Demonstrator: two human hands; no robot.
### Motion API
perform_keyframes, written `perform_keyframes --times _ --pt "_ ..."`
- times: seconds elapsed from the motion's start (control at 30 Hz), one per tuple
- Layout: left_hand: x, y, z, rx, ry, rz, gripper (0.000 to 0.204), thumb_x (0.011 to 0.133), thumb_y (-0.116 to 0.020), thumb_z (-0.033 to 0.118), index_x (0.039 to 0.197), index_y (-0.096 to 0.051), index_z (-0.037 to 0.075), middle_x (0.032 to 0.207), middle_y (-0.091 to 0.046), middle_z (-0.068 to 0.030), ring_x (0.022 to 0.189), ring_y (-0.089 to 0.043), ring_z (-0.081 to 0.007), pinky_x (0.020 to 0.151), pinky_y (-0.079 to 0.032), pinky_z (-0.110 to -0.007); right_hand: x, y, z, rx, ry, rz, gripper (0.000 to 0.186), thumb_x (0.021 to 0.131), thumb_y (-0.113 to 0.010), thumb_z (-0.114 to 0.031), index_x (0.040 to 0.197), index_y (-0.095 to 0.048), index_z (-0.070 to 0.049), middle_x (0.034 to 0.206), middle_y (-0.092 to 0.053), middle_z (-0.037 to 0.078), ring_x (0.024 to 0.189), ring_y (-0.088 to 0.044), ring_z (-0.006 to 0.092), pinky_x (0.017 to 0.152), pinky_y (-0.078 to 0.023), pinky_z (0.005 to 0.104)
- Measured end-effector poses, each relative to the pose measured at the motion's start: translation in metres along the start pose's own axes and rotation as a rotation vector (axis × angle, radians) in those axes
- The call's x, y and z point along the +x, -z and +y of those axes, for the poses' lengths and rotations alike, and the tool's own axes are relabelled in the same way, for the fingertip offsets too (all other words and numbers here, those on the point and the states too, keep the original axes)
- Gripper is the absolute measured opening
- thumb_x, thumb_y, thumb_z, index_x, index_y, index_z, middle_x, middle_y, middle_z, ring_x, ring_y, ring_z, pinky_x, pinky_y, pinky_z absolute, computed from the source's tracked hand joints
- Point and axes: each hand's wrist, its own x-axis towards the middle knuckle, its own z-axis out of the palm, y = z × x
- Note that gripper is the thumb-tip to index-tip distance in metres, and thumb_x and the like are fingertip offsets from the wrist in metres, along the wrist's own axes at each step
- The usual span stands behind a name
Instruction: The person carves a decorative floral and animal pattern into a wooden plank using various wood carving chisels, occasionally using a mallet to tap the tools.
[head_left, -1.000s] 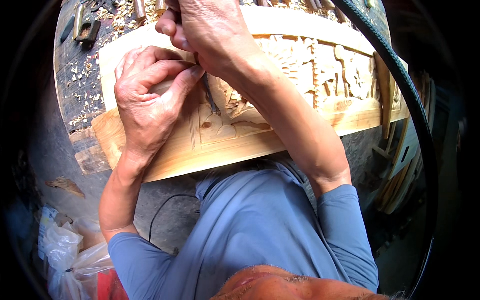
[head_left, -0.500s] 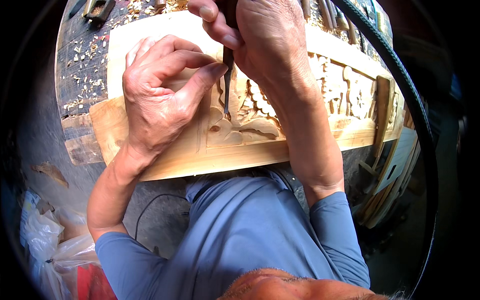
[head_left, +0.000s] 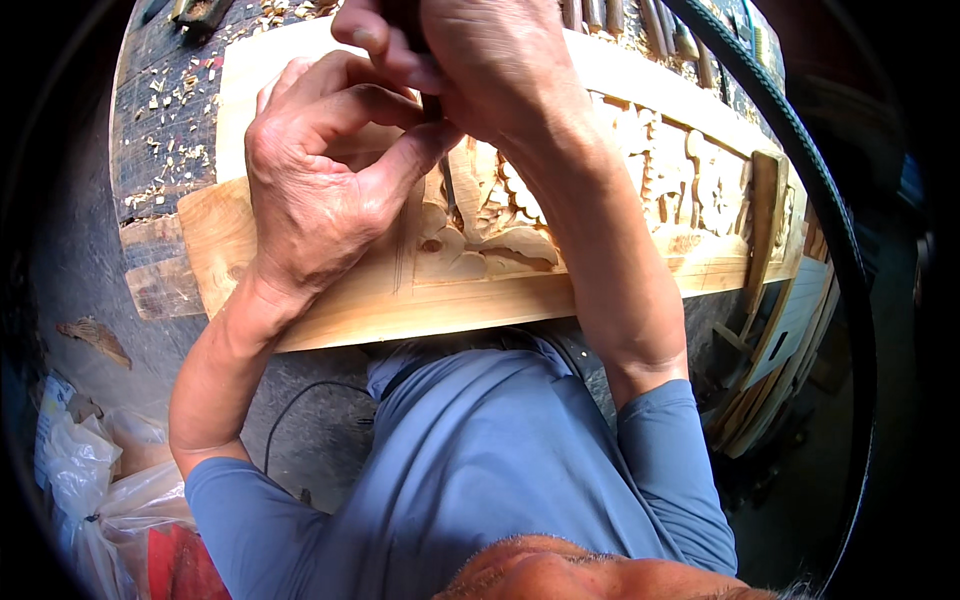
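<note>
My right hand (head_left: 505,65) is closed round the dark handle of a carving chisel at the top of the view. Its slim blade (head_left: 450,190) points down into the carved relief (head_left: 505,245) of a pale wooden board. On the chisel's shaft, just below my right hand, the thumb and fingers of my left hand (head_left: 320,185) pinch together. The left wrist lies over the board (head_left: 440,315) near its plain left end. The cutting tip is hard to make out among the carved leaf shapes.
Wood chips (head_left: 165,140) litter the dark bench at the left. Several tool handles (head_left: 655,30) line the far side. A wooden bar (head_left: 765,205) lies across the board's right part. A dark hose (head_left: 815,160) arcs down the right. Plastic bags (head_left: 90,475) sit on the floor, lower left.
My right hand has moved left and closer to my left hand, bringing the chisel's handle with it. The chisel stands more upright, its tip slightly higher in view. My left hand stays nearly in place.
</note>
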Motion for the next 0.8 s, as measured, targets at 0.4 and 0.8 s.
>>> perform_keyframes --times 0.4,0.8 --pt "0.002 0.002 -0.003 0.16 -0.125 0.01 0.012 0.075 -0.084 0.005 0.071 -0.073 0.001 0.081 -0.071 -0.0078 0.091 -0.069 -0.027 0.085 -0.054 -0.039 -0.004 -0.002 0.008 -0.15 0.013 0.132 0.05 0.114 -0.053 -0.059 0.095 -0.06 -0.014 0.061 -0.05 -0.002 0.044 -0.037 0.0067 0.039 -0.026 0.0261" --pt "0.005 0.007 -0.003 -0.01 0.022 -0.028 0.021 0.084 -0.079 0.004 0.069 -0.066 -0.001 0.07 -0.059 -0.0086 0.074 -0.057 -0.024 0.077 -0.046 -0.036 -0.046 0.022 -0.029 0.051 0.269 0.298 0.046 0.118 -0.05 -0.047 0.09 -0.056 -0.011 0.066 -0.058 0.003 0.044 -0.048 0.0079 0.033 -0.032 0.0236"
